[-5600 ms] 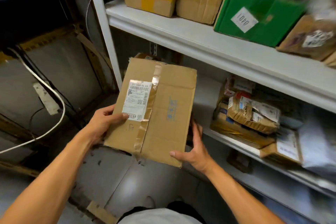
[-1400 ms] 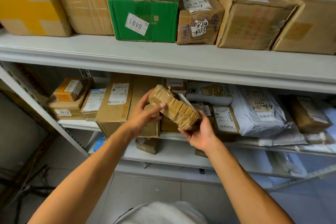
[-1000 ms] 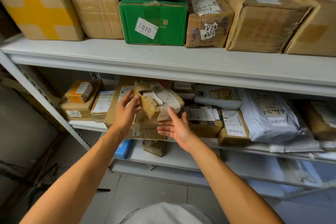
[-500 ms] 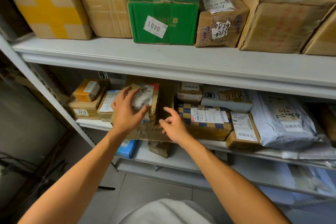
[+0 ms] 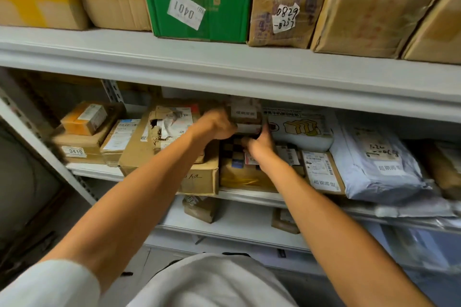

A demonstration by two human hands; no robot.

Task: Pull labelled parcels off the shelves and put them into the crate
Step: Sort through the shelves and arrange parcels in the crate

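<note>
Deep on the middle shelf (image 5: pixel 249 195), toward its back edge, both arms reach in. Her left hand (image 5: pixel 216 124) and right hand (image 5: pixel 259 141) clasp a small brown taped labelled parcel (image 5: pixel 245 113): likely light and stiff, best gripped by its sides.

I am seeing a perforated grey upright (image 5: pixel 112 93) standing behind the parcels, and pale floor tiles (image 5: pixel 139 260) lying beneath the rack.
</note>
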